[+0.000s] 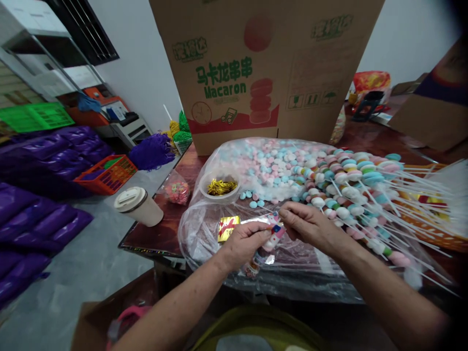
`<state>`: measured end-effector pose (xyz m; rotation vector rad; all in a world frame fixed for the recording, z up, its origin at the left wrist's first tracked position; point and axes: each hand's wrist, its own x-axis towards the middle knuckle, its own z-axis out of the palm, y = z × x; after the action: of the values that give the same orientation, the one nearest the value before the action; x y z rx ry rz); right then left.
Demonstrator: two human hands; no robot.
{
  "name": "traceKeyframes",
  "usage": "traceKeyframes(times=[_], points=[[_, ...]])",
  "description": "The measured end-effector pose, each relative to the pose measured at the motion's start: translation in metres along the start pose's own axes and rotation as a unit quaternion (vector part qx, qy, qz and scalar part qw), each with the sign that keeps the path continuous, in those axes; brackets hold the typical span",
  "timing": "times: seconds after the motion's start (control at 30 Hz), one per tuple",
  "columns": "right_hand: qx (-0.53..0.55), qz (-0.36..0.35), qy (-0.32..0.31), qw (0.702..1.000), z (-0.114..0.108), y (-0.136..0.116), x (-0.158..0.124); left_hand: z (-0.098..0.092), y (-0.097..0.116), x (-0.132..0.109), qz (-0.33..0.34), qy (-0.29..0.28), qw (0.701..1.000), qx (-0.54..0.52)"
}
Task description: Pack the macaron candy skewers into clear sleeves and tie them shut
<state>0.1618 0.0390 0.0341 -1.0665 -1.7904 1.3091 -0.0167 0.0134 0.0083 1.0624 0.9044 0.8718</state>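
My left hand (243, 243) is closed with thumb and fingers around the neck of a small printed clear bag (273, 240). Through its lower part, below the fingers, pale and brownish sweets show. My right hand (305, 226) is pinched right beside the bag's upper end; whatever lies between its fingertips is too small to make out. Left of the bag lies a stack of gold and red labels (228, 228). Behind the hands, a white bowl (219, 199) holds gold twist ties (221, 187). Candy skewers (351, 190) with white sticks are piled to the right.
Loose pastel candies (278, 163) lie on clear plastic sheeting (204, 243) over the table. A large cardboard box (234, 107) stands behind them. At the left edge are a lidded cup (139, 206) and a bag of pink sweets (177, 190). An orange basket (435, 229) sits right.
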Motion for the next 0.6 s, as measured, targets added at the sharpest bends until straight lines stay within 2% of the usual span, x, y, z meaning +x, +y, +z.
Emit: traceKeyframes(times=[0.13, 0.23, 0.3, 0.37, 0.43, 0.47, 0.5, 0.53, 0.6], points=[[0.150, 0.031, 0.063, 0.986, 0.015, 0.010, -0.005, 0.001, -0.005, 0.004, 0.041, 0.095, 0.995, -0.011], [0.122, 0.041, 0.049, 0.990, 0.035, 0.020, -0.011, 0.000, -0.005, 0.003, 0.095, 0.122, 0.982, 0.104], [0.065, 0.016, 0.074, 0.995, 0.047, 0.024, -0.014, 0.001, -0.006, 0.000, 0.152, 0.139, 0.951, 0.230], [0.011, -0.016, 0.115, 0.993, 0.055, 0.027, -0.015, 0.004, -0.008, -0.004, 0.207, 0.155, 0.900, 0.350], [-0.024, -0.025, 0.126, 0.991, 0.059, 0.029, -0.016, 0.006, -0.010, -0.008, 0.239, 0.170, 0.861, 0.414], [-0.029, -0.020, 0.120, 0.992, 0.060, 0.029, -0.017, 0.006, -0.010, -0.009, 0.245, 0.177, 0.856, 0.419], [-0.021, -0.011, 0.110, 0.994, 0.062, 0.029, -0.018, 0.006, -0.010, -0.010, 0.241, 0.178, 0.864, 0.405], [0.002, -0.001, 0.103, 0.995, 0.063, 0.030, -0.019, 0.005, -0.009, -0.010, 0.225, 0.165, 0.884, 0.375], [0.078, 0.016, 0.098, 0.992, 0.066, 0.029, -0.021, 0.001, -0.004, -0.010, 0.152, 0.071, 0.942, 0.290]])
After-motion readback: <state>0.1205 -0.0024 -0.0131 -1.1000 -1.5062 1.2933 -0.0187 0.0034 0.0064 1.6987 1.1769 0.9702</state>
